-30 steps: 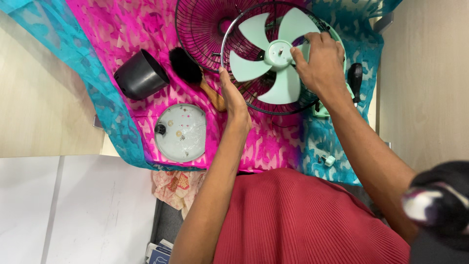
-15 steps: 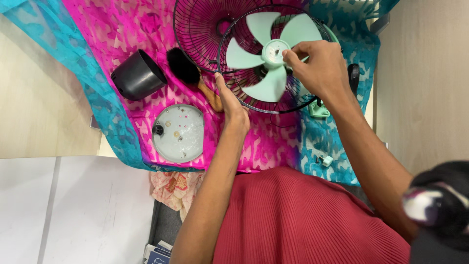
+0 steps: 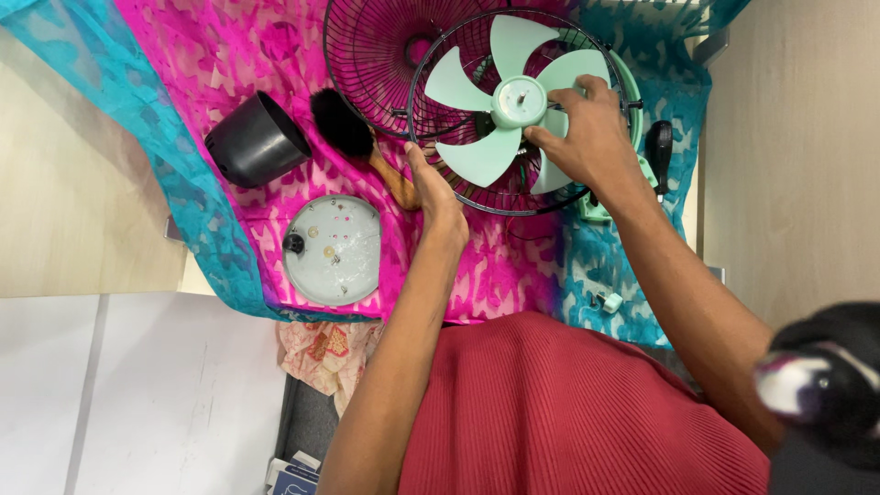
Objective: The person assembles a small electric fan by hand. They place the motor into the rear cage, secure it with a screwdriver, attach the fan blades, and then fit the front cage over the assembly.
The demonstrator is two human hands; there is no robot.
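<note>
Pink and blue cloth [image 3: 229, 55] is covering the counter, with a fan's rear cage [image 3: 477, 188] lying on it, mint blade [image 3: 513, 101] seated, front cage [image 3: 367, 46] waiting behind. Left hand [image 3: 438, 197] is gripping the rim; right hand [image 3: 587, 137] fingers are pinching the hub. Brush [image 3: 348, 128], black pot [image 3: 255, 139] and round plate [image 3: 332, 249] are lying nearby.

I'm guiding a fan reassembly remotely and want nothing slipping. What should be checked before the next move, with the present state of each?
1. Left hand steadying the rear grille rim: ok.
2. Right hand on the mint fan blade, by the hub: ok.
3. Blade seated fully on the shaft: cannot tell.
4. Front grille clear of the blade: ok, it lies behind.
5. Small parts kept on the round plate: ok.
6. Brush clear of the hands: not ok, its handle is beside the left hand.
</note>
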